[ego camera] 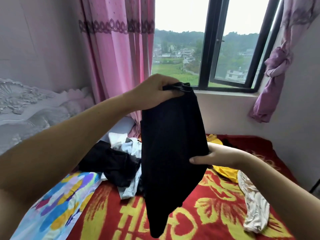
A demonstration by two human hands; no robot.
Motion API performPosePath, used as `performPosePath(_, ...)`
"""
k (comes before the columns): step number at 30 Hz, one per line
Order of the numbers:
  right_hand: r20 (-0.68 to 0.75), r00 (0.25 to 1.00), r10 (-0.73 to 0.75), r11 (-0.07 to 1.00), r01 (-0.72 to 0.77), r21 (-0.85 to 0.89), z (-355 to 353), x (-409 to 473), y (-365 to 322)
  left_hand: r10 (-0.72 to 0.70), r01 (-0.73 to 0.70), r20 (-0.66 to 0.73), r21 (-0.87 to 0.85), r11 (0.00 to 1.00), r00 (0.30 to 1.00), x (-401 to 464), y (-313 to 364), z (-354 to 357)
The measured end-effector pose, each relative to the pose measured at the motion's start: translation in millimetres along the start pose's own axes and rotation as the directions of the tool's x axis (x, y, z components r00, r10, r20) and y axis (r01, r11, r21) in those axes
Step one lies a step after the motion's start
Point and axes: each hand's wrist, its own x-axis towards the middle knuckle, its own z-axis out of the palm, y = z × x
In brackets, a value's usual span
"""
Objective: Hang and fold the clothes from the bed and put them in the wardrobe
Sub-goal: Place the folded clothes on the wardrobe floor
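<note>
Black garment hangs lengthwise downward over the bed; left hand grips its top, right hand pinches its side.

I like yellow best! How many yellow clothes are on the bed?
1 that I can see: the yellow garment lies on the red blanket, partly behind the right hand. Others may hide in the clothes pile.

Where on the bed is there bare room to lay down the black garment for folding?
The red blanket is bare between the black garment and the cream garment, and along the near edge. It is crowded at the clothes pile on the left, and by the yellow garment under the right hand.
</note>
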Motion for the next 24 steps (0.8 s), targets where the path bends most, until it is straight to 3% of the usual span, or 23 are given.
performPosePath(4, -0.040, 0.998, 0.041, 0.995, -0.037, 0.091, -16.1, -7.4, 12.8, -0.085, 0.090, -0.071, 0.073, 0.993, 0.994, -0.2, -24.7, -5.8)
performPosePath(8, -0.027, 0.999, -0.019, 0.976, 0.024, 0.217, -19.9, -14.8, 10.8, -0.108, 0.101, -0.243, -0.042, 0.994, 0.964, -2.0, -41.2, -16.4)
performPosePath(12, 0.007, 0.999, -0.041, 0.983, 0.039, 0.182, -12.2, -12.9, 6.4, -0.129, 0.108, -0.278, -0.093, 0.990, 0.952, 1.1, -47.5, -20.2)
performPosePath(15, -0.139, 0.990, -0.021, 0.964, 0.057, 0.261, -5.8, -8.6, 19.1, -0.164, 0.123, -0.287, -0.155, 0.980, 0.944, 2.1, -55.0, -22.6)
performPosePath(19, -0.375, 0.926, 0.032, 0.794, 0.205, 0.573, -10.4, -13.2, 18.1, -0.254, 0.175, -0.280, -0.277, 0.945, 0.926, -1.8, -72.8, -27.6)
performPosePath(21, -0.334, 0.942, -0.038, 0.813, 0.223, 0.538, -20.1, -19.9, 11.4, -0.302, 0.197, -0.293, -0.340, 0.920, 0.907, -2.6, -79.8, -33.1)
performPosePath(24, -0.183, 0.982, -0.041, 0.973, 0.080, 0.216, -31.5, -25.2, 9.6, -0.343, 0.221, -0.287, -0.382, 0.897, 0.895, -2.8, -84.3, -36.7)
